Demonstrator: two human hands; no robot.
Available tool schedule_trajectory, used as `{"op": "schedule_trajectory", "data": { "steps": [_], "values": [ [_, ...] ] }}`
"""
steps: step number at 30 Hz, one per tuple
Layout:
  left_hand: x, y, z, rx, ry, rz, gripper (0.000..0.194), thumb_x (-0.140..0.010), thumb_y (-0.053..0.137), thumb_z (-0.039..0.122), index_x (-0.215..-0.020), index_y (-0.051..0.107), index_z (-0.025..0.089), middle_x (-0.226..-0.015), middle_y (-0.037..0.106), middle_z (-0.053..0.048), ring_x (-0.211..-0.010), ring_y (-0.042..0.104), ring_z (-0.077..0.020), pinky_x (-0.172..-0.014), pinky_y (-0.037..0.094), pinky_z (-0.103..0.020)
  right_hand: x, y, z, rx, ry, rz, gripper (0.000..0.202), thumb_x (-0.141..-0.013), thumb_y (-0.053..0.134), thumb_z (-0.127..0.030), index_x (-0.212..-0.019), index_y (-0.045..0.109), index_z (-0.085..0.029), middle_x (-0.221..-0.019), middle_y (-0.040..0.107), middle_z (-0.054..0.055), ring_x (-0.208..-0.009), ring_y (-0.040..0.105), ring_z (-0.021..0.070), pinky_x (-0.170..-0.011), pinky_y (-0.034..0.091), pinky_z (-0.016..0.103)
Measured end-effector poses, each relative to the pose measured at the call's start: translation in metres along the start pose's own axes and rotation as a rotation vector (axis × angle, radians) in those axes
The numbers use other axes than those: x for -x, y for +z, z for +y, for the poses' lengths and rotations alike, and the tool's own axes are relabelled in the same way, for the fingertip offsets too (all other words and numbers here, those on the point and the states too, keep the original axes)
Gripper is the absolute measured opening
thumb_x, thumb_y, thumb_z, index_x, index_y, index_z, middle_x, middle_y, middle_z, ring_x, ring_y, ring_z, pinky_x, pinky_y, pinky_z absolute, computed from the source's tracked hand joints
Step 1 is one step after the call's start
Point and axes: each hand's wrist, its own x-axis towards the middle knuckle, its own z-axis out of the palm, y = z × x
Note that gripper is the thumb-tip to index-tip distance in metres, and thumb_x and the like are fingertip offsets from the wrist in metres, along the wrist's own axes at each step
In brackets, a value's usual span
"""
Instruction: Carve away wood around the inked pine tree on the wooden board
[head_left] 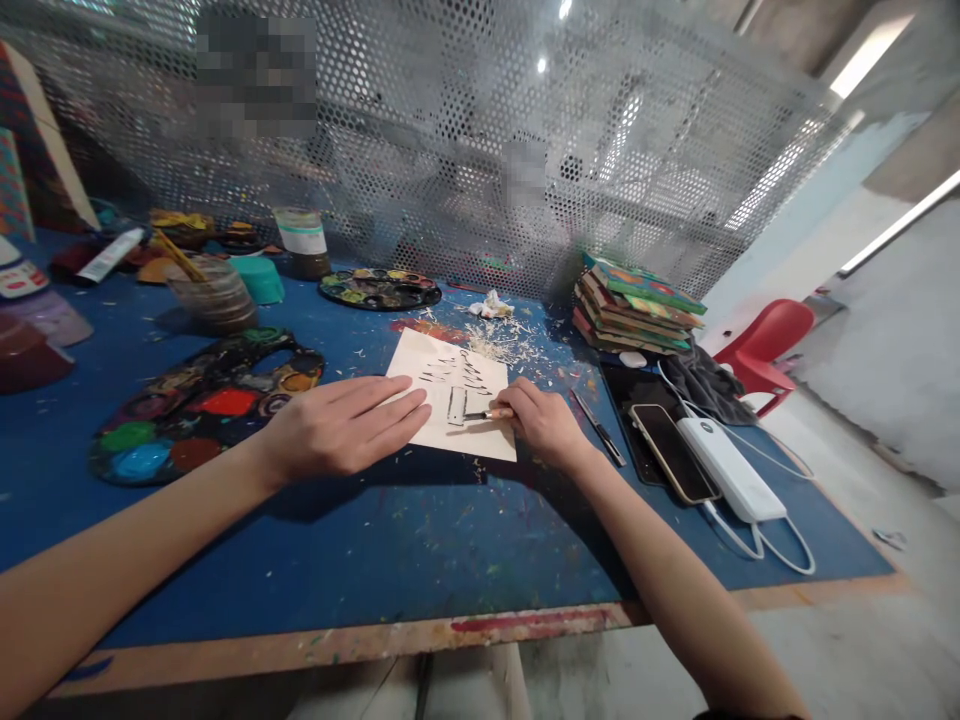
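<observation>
A pale flat panel (420, 431) with dark strokes and a small drawn rectangle lies tilted on the blue table. My left hand (341, 425) rests across its left edge, fingers stretched out and holding nothing. At the right edge, my right hand (544, 425) is closed around a slim carving tool (491, 413). Its dark metal shaft points left, with the tip at the drawn rectangle; my fingers hide most of its handle. Curly pale shavings (499, 340) are scattered just beyond the panel. A dark pen-like knife (598, 430) lies to the right of my right hand.
Paint palettes (202, 440) (380, 290), a cloudy water cup (214, 295) and a labelled jar (302, 245) stand left and behind. Stacked painted boards (637, 305), a phone (673, 452) and a cabled white power bank (731, 470) sit right. A perforated metal screen (450, 150) rises behind.
</observation>
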Motion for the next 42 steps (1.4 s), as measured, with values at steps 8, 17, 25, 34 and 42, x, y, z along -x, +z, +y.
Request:
{"op": "schedule_trajectory", "data": {
  "steps": [8, 17, 25, 34, 42],
  "values": [
    [0.000, -0.001, 0.006, 0.050, -0.074, -0.033, 0.034, -0.085, 0.059, 0.008, -0.117, 0.058, 0.020, -0.116, 0.069, -0.001, -0.115, 0.061, -0.0187, -0.105, 0.046, -0.034, -0.002, 0.001, -0.001, -0.129, 0.092, 0.049, 0.021, -0.097, 0.038, -0.029, -0.090, 0.056, -0.020, -0.087, 0.057, 0.006, -0.078, 0.053, 0.0176, -0.063, 0.039, 0.027],
    [0.003, 0.001, 0.006, 0.085, -0.141, -0.045, 0.041, -0.087, 0.056, 0.004, -0.124, 0.054, 0.021, -0.117, 0.069, -0.001, -0.115, 0.061, -0.0182, -0.105, 0.047, -0.034, -0.003, -0.002, -0.005, -0.297, 0.182, 0.251, 0.026, -0.090, 0.042, -0.031, -0.066, 0.039, -0.023, -0.067, 0.051, -0.001, -0.060, 0.047, 0.0129, -0.058, 0.039, 0.025],
    [0.000, -0.004, 0.003, 0.099, -0.133, 0.030, 0.055, -0.085, 0.059, 0.002, -0.135, 0.045, 0.020, -0.121, 0.067, -0.003, -0.127, 0.052, -0.0191, -0.112, 0.042, -0.035, 0.006, -0.048, 0.059, -0.132, 0.585, 0.594, 0.025, -0.093, 0.042, -0.034, -0.081, 0.056, -0.017, -0.084, 0.052, 0.007, -0.076, 0.050, 0.0181, -0.074, 0.042, 0.036],
    [-0.003, -0.006, -0.003, 0.015, -0.156, -0.026, 0.050, -0.086, 0.055, 0.001, -0.132, 0.047, 0.018, -0.120, 0.067, -0.004, -0.118, 0.060, -0.0198, -0.100, 0.051, -0.034, -0.001, -0.019, 0.042, -0.259, 0.605, 0.160, 0.032, -0.092, 0.054, -0.044, -0.083, 0.060, -0.014, -0.069, 0.055, -0.003, -0.059, 0.052, 0.0092, -0.058, 0.045, 0.025],
    [-0.017, -0.055, 0.041, -0.071, -0.294, -0.270, 0.044, -0.087, 0.032, -0.001, -0.123, 0.056, 0.009, -0.125, 0.063, -0.011, -0.095, 0.065, -0.0272, -0.066, 0.052, -0.040, 0.009, -0.014, 0.054, -0.244, 0.660, 0.119, 0.029, -0.090, 0.057, -0.042, -0.085, 0.060, -0.014, -0.077, 0.059, -0.002, -0.065, 0.055, 0.0102, -0.062, 0.048, 0.027]
  ]
}}
